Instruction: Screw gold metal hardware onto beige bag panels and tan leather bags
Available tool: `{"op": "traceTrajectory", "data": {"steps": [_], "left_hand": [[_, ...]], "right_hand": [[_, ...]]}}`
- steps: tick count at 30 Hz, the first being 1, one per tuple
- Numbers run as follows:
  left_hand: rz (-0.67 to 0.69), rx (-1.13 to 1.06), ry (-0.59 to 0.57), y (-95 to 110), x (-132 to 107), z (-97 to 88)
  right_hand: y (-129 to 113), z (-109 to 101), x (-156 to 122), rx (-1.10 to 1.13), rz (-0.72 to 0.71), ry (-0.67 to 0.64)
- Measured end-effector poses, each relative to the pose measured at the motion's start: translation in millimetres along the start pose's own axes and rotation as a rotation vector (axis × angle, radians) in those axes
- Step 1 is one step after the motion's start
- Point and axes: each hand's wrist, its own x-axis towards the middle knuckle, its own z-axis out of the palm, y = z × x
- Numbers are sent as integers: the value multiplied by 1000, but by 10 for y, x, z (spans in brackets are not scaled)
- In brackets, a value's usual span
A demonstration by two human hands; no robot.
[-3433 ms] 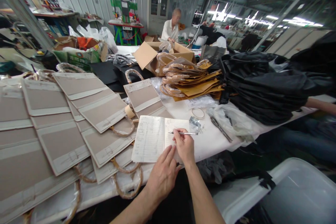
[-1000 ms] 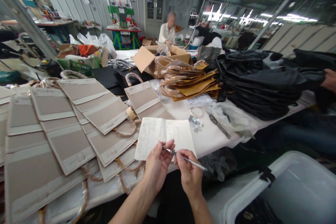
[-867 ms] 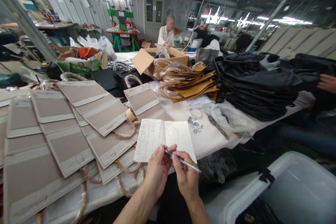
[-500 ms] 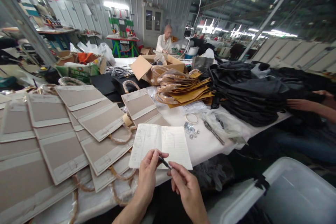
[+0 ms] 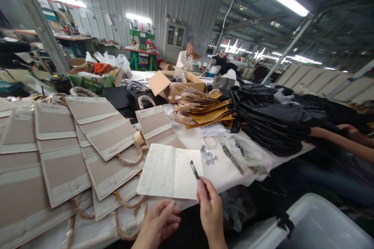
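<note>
An open notebook [image 5: 159, 171] with handwriting on its pages lies at the table's near edge. My right hand [image 5: 210, 204] grips a black pen [image 5: 195, 170] by one end, and the other end points up over the right page. Below the notebook's lower edge, my left hand [image 5: 162, 220] hovers with loosely curled fingers apart and nothing in them. Small metal pieces [image 5: 210, 159] and a thin ring [image 5: 209, 142] lie just right of the notebook.
Beige bag panels [image 5: 62, 163] with wrapped handles overlap at left. Behind are a cardboard box [image 5: 159, 82], stacked mustard bag pieces [image 5: 204, 111] and piled black bags [image 5: 269, 116]. A co-worker's arm [image 5: 336, 136] reaches in from the right, above a clear plastic bin [image 5: 327, 221].
My left hand has let go of the pen and dropped down and left. The right hand has turned the pen upward and lifted it over the page. The view has shifted slightly.
</note>
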Motion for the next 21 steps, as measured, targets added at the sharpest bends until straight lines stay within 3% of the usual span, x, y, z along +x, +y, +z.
{"op": "traceTrajectory", "data": {"steps": [2,5,10,14,17,21], "left_hand": [[-37,-81,107,-146,-1,-128],[-30,-244,152,-268,41,-177],[87,-285,79,-113,195,130],[10,-187,83,35,384,395],[55,-146,107,-24,519,487],[154,-184,124,-246,607,471]], "right_hand": [[74,-2,168,10,15,57],[182,63,351,67,42,36],[330,162,460,78,82,-42],[390,124,494,76,65,-42],[349,61,558,85,72,-3],[136,23,714,177,61,105]]}}
